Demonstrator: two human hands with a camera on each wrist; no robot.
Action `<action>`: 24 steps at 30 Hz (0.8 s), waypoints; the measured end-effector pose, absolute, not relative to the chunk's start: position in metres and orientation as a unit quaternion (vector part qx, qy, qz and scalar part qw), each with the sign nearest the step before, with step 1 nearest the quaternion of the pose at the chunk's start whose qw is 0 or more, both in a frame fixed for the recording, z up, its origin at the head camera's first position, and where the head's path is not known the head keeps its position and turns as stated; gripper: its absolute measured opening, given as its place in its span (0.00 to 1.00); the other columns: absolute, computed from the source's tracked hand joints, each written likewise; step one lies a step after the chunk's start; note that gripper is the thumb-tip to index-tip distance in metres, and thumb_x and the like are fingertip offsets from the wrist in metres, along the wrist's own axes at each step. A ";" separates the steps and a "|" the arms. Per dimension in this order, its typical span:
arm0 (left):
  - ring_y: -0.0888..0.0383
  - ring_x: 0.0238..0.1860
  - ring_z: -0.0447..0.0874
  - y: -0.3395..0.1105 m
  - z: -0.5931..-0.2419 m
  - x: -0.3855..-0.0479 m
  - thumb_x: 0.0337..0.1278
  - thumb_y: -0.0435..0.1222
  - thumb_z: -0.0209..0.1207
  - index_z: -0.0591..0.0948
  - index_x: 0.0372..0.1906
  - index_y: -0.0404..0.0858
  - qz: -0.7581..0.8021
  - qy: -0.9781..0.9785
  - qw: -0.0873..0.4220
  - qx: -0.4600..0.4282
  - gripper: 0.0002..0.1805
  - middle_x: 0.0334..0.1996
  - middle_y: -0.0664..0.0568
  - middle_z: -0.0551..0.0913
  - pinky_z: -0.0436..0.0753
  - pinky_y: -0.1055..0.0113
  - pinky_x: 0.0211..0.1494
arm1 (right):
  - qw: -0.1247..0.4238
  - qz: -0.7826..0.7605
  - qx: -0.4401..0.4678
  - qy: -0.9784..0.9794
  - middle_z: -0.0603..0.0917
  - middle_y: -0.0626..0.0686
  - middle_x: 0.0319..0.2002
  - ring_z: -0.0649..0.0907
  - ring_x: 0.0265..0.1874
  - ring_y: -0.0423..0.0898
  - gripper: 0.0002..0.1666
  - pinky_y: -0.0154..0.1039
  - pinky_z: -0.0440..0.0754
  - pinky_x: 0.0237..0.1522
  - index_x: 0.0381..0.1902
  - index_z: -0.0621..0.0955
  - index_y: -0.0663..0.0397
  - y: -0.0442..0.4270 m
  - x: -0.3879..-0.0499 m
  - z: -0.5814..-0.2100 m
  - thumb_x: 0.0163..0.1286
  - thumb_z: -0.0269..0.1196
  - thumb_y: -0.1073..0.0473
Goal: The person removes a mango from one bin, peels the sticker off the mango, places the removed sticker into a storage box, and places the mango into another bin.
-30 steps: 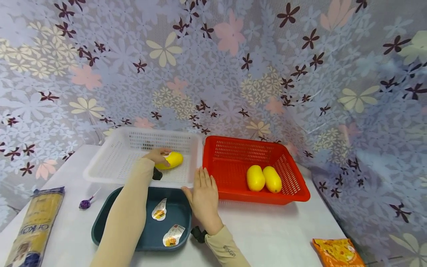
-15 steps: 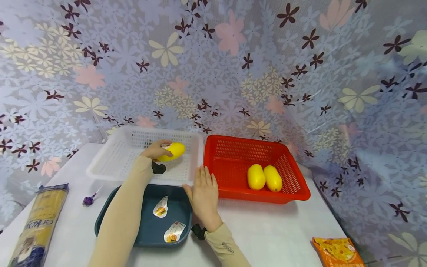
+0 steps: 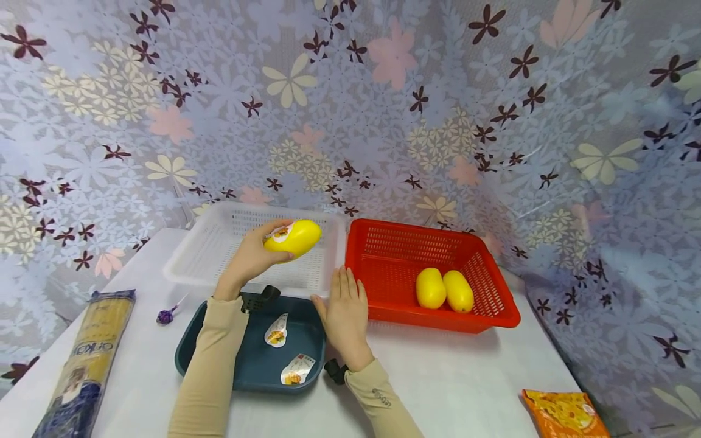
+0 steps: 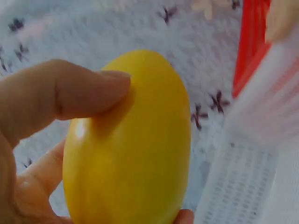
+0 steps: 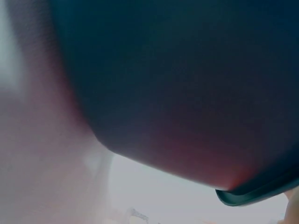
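Note:
In the head view my left hand (image 3: 257, 254) grips a small yellow melon (image 3: 301, 238) with a sticker, held above the white basket (image 3: 191, 267). The left wrist view shows the thumb pressed across the smooth melon (image 4: 140, 154), with fingers behind it. My right hand (image 3: 347, 319) lies with straight fingers, its fingertips near the red basket's edge and its thumb by the dark blue-green tray (image 3: 257, 383). Two more yellow melons (image 3: 431, 288) lie together in the red basket (image 3: 378, 267). The right wrist view is mostly filled by the tray's dark side (image 5: 187, 93).
Two stickered paper pieces (image 3: 297, 369) lie in the tray. At left are a pasta pack (image 3: 90, 359) and a purple lollipop (image 3: 165, 316). An orange snack bag (image 3: 564, 413) lies at the front right. A flowered cloth (image 3: 350, 109) hangs behind the baskets.
My left hand has lifted the yellow melon up out of the white basket and drawn it slightly nearer. The right hand has kept its place; the head view has shifted slightly.

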State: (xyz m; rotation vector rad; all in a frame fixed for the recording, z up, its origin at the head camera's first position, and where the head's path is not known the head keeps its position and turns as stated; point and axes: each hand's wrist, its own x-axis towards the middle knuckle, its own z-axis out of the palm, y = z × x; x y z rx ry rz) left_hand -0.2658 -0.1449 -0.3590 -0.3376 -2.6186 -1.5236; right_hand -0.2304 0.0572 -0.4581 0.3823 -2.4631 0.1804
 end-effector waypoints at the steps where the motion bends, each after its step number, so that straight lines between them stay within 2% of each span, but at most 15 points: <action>1: 0.39 0.57 0.76 -0.143 -0.359 -0.260 0.52 0.35 0.66 0.68 0.70 0.46 -0.500 -0.856 0.052 -0.119 0.37 0.68 0.40 0.68 0.80 0.51 0.54 | 0.317 0.069 0.145 -0.935 0.77 0.61 0.63 0.74 0.66 0.55 0.41 0.52 0.68 0.67 0.63 0.73 0.66 0.057 -0.231 -0.458 0.67 0.58 0.38; 6: 0.42 0.54 0.78 -0.135 -0.364 -0.234 0.51 0.33 0.67 0.70 0.68 0.45 -0.519 -0.837 0.061 -0.161 0.36 0.67 0.41 0.70 0.81 0.52 0.54 | 0.319 0.069 0.145 -0.934 0.77 0.61 0.63 0.75 0.65 0.55 0.40 0.52 0.69 0.67 0.63 0.74 0.66 0.057 -0.231 -0.459 0.67 0.58 0.38; 10: 0.44 0.53 0.77 -0.129 -0.363 -0.215 0.50 0.32 0.68 0.71 0.67 0.42 -0.522 -0.827 0.073 -0.194 0.36 0.65 0.40 0.71 0.80 0.52 0.56 | 0.317 0.071 0.145 -0.935 0.77 0.61 0.63 0.75 0.66 0.55 0.41 0.52 0.69 0.67 0.63 0.73 0.66 0.058 -0.232 -0.460 0.67 0.58 0.38; 13: 0.47 0.53 0.75 -0.125 -0.362 -0.199 0.49 0.33 0.68 0.72 0.67 0.44 -0.519 -0.824 0.079 -0.215 0.36 0.64 0.43 0.72 0.78 0.53 0.57 | 0.325 0.066 0.150 -0.931 0.78 0.60 0.62 0.75 0.65 0.56 0.40 0.52 0.70 0.66 0.63 0.73 0.64 0.059 -0.233 -0.461 0.65 0.61 0.39; 17: 0.53 0.52 0.74 -0.119 -0.369 -0.172 0.48 0.34 0.69 0.72 0.66 0.48 -0.532 -0.806 0.048 -0.254 0.35 0.62 0.47 0.74 0.79 0.62 0.55 | 0.329 0.028 0.160 -0.930 0.79 0.59 0.61 0.77 0.63 0.55 0.37 0.50 0.73 0.65 0.62 0.74 0.62 0.061 -0.228 -0.459 0.62 0.66 0.45; 20: 0.57 0.52 0.74 -0.114 -0.375 -0.154 0.49 0.34 0.69 0.74 0.65 0.48 -0.541 -0.787 0.018 -0.297 0.34 0.62 0.48 0.74 0.80 0.67 0.52 | 0.291 0.025 0.172 -0.941 0.77 0.58 0.64 0.74 0.66 0.54 0.35 0.48 0.71 0.66 0.65 0.73 0.62 0.065 -0.222 -0.450 0.65 0.63 0.48; 24: 0.59 0.55 0.74 -0.107 -0.377 -0.144 0.48 0.34 0.69 0.74 0.64 0.48 -0.539 -0.773 0.025 -0.334 0.33 0.62 0.50 0.75 0.80 0.69 0.54 | 0.229 0.214 0.230 -0.921 0.70 0.62 0.69 0.67 0.71 0.57 0.35 0.54 0.65 0.71 0.69 0.67 0.65 0.080 -0.219 -0.441 0.69 0.59 0.55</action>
